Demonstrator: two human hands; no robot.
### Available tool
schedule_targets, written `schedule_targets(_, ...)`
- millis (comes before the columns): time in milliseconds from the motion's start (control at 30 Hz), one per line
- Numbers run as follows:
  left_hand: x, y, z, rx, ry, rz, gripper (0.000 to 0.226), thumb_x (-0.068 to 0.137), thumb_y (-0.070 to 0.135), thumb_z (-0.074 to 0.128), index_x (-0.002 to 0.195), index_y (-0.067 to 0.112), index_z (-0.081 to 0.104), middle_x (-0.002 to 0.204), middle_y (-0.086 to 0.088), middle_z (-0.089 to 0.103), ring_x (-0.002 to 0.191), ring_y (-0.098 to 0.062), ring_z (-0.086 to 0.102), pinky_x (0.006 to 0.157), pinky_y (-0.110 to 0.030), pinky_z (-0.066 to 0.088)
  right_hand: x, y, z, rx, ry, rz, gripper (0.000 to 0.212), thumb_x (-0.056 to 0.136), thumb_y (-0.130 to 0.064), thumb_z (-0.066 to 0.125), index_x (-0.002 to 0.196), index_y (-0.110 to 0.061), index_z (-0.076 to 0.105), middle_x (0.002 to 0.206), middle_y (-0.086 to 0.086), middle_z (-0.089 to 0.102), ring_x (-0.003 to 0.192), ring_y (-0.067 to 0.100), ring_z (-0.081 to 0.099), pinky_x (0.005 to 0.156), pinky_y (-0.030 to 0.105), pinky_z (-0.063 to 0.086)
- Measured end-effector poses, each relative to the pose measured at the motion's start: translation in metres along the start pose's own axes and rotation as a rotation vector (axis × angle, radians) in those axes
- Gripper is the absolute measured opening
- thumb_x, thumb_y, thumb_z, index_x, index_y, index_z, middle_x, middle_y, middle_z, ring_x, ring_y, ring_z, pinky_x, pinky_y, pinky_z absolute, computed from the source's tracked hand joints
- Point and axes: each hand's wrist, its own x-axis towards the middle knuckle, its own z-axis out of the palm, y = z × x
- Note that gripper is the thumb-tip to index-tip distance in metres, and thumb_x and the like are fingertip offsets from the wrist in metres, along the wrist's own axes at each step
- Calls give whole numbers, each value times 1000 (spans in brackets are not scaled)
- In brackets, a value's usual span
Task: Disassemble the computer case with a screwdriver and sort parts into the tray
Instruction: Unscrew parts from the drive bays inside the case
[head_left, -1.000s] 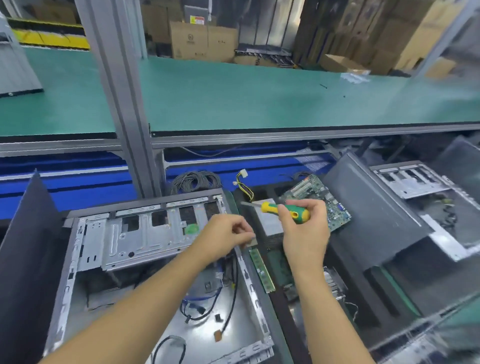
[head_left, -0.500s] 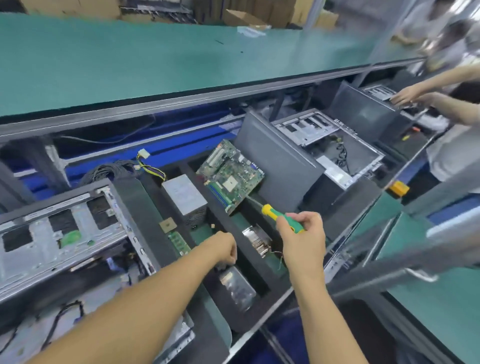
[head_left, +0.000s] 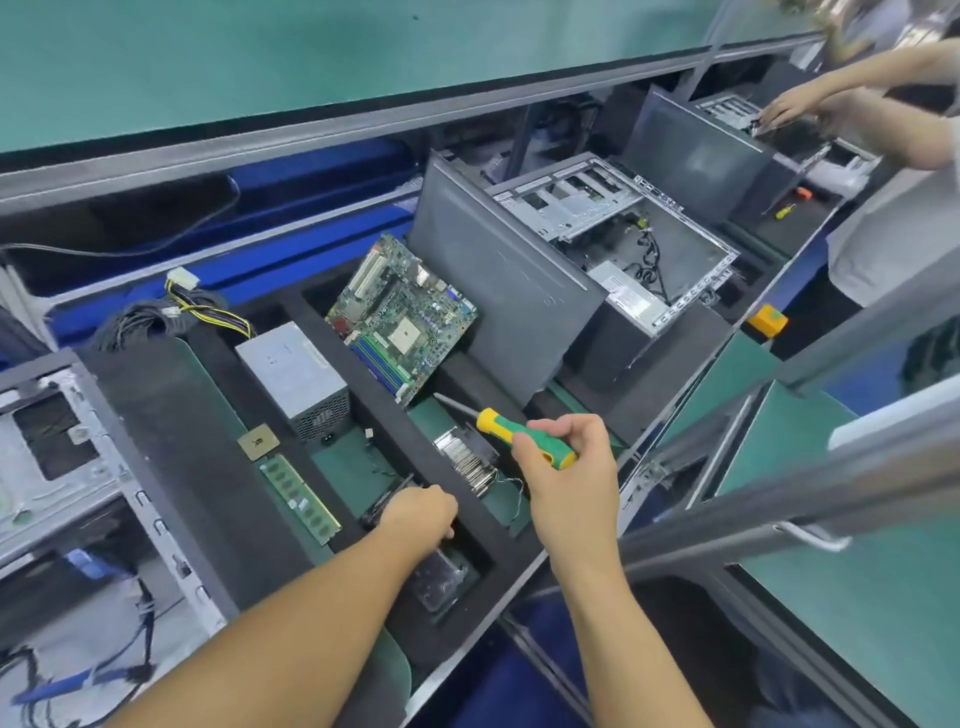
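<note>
Black foam tray (head_left: 387, 415) holds sorted parts; the open computer case (head_left: 62, 457) lies beside it, to the left. Left hand (head_left: 418, 514) is curled, knuckles up, over the nearest pocket; whether it pinches a part cannot be told. Recommend releasing low inside that pocket. Right hand (head_left: 571, 483) grips the screwdriver (head_left: 501, 426), tip near the circuit board (head_left: 405, 317); keep it clear.

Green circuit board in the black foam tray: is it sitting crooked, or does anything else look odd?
The green circuit board sits tilted, its far edge raised against the black foam tray wall rather than flat in its compartment. The green memory stick and grey power supply box lie flat.
</note>
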Motion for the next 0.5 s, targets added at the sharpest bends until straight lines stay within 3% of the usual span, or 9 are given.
schedule_targets(100,1,-7,12,85,16,6,21,98,25,60,111,11,67,112,-11,70,100,-31,69,77,-37,49,1,-1,1,10,-10,-13,33,85,-20,75,84,-42,51,98,-16,69,84,2,64,65,10,47)
schedule_targets(233,-1,-13,21,30,-13,-76,18,95,17,64,111,10,66,113,-8,67,99,-31,68,73,-39,50,3,-4,1,18,-10,-35,33,85,-21,75,84,-42,50,98,-16,70,82,3,63,64,9,45)
schedule_targets(400,-10,-17,7,-61,-116,-71,27,91,12,68,118,6,65,118,-10,68,101,-31,67,84,-42,55,-1,-9,3,48,-25,-52,29,86,-20,75,85,-37,51,97,-15,70,80,3,63,63,11,47)
schedule_targets(500,-26,-23,-17,-149,-192,-14,40,89,2,61,126,13,67,127,-4,67,103,-27,65,95,-42,54,-6,-21,13,109,-34,-45,29,85,-21,75,88,-37,51,98,-17,71,79,3,64,60,14,49)
